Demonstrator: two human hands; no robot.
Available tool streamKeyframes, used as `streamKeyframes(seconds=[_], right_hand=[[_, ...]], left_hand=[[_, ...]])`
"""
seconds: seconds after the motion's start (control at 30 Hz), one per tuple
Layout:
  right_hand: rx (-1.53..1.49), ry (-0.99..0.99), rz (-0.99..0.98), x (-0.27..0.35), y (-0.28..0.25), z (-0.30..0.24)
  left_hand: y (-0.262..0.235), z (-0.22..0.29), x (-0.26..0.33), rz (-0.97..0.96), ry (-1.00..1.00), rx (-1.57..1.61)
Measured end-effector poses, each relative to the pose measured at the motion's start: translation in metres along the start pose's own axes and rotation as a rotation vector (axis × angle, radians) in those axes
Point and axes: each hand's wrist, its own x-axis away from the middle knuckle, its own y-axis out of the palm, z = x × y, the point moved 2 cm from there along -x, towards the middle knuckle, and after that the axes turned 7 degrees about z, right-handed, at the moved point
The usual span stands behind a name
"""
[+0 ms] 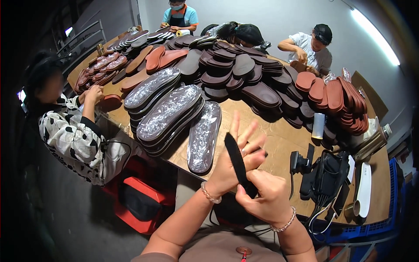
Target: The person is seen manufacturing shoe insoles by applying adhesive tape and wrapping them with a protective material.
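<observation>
In front of my body, both my hands are raised over the near table edge. My left hand [227, 170] has its fingers spread, and a black strap [236, 159] runs across it from near the thumb toward the wrist. A small dark band crosses the fingers too; how it joins the strap is hidden. My right hand [269, 196] is closed on the strap's lower end, thumb and fingers pinching it. Just left of my hands lies a brown shoe sole in clear wrap [204, 137], next to a stack of wrapped soles [170, 112].
Brown and reddish soles [336, 95] heap across the wooden table [270, 142]. A black device with cables [327, 174], a white shoehorn-shaped piece [363, 187] and a metal cup [352, 208] stand at right. A red stool [137, 203] sits below left. Several people work around the table.
</observation>
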Motion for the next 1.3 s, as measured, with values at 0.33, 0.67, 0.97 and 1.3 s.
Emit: streamKeyframes(seconds=[0.33, 0.67, 0.97, 1.3], right_hand=[[-0.119, 0.117, -0.014, 0.008, -0.001, 0.005], [-0.275, 0.004, -0.108, 0.022, 0.032, -0.003], [-0.264, 0.247, -0.041, 0.015, 0.01, 0.006], [0.196, -0.151, -0.187, 0.001, 0.025, 0.003]], left_hand=[[0.009, 0.005, -0.018, 0.125, 0.533, -0.986], [0.011, -0.042, -0.025, -0.111, 0.783, -1.719], [0.008, -0.032, -0.024, 0.075, -0.131, -0.256], [-0.016, -0.014, -0.028, 0.118, 0.332, -1.006]])
